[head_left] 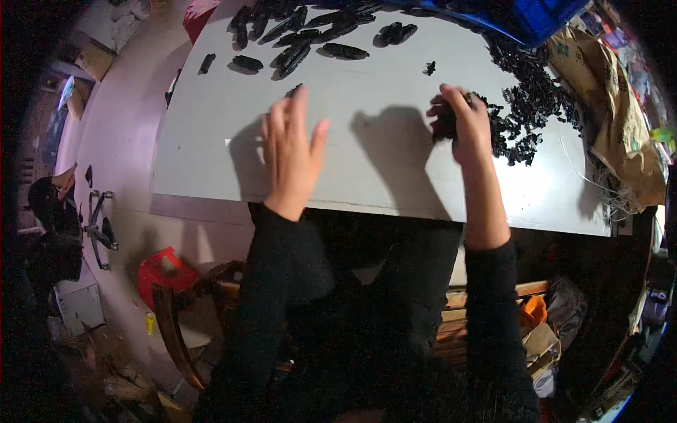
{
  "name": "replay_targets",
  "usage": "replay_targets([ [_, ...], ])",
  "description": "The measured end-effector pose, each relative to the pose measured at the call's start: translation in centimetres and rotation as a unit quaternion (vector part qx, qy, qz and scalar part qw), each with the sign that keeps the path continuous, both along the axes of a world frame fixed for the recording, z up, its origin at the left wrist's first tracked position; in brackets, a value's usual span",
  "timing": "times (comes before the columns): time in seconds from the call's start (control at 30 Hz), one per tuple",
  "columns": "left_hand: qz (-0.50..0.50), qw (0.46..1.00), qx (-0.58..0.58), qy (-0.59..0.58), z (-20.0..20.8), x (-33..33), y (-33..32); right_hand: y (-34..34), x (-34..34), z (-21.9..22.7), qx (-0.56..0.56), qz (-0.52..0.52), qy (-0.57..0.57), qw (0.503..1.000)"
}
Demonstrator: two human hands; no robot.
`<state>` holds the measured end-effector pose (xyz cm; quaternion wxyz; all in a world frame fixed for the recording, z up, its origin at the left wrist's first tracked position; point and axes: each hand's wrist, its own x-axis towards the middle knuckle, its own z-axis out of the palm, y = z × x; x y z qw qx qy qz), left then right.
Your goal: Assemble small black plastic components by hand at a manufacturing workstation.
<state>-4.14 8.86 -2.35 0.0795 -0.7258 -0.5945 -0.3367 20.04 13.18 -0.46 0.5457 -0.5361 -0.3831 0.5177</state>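
My left hand [290,151] is over the middle of the white table [367,88], its fingers stretched out and thumb apart. A small dark piece [294,90] shows just beyond its fingertips. To the right, my right hand [471,127] curls its fingers round a clump of small black pieces [444,125], at the near left edge of a loose pile of such pieces [522,123]. Their exact kind is too small to make out. One black piece [429,68] lies alone beyond that hand. Long black ribbed pieces [293,56] are scattered along the far left.
A blue bin [536,21] stands at the far right, with brown paper sacking [606,113] along the right edge. Thin pale wire [613,201] tangles at the near right corner. On the left floor are a red plastic stool [166,271] and a chair's wheeled base [100,229].
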Motion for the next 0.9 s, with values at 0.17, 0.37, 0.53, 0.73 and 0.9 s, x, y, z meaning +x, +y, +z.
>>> replay_targets([
  [0.17, 0.096, 0.989, -0.086, 0.066, -0.5, -1.5, 2.6, 8.3, 1.5, -1.5, 0.117, 0.017, -0.444, 0.888],
  [0.37, -0.100, 0.786, -0.275, -0.544, -1.1, -1.4, 1.0, 7.5, 0.4, -1.2, -0.009, 0.177, -0.256, 0.950],
  [0.53, -0.191, 0.658, -0.291, -0.668, 1.3, 0.3, -1.9, 0.4, -1.5, 0.7, -0.034, 0.217, -0.032, 0.975],
  [0.73, -0.231, 0.619, -0.305, -0.686, 0.9, 2.5, -3.9, -5.3, -3.1, 1.4, -0.040, 0.216, 0.048, 0.974],
  [0.9, -0.202, 0.661, -0.321, -0.647, 0.6, 3.6, -5.0, -8.0, -4.5, 1.7, -0.046, 0.240, 0.078, 0.967],
])
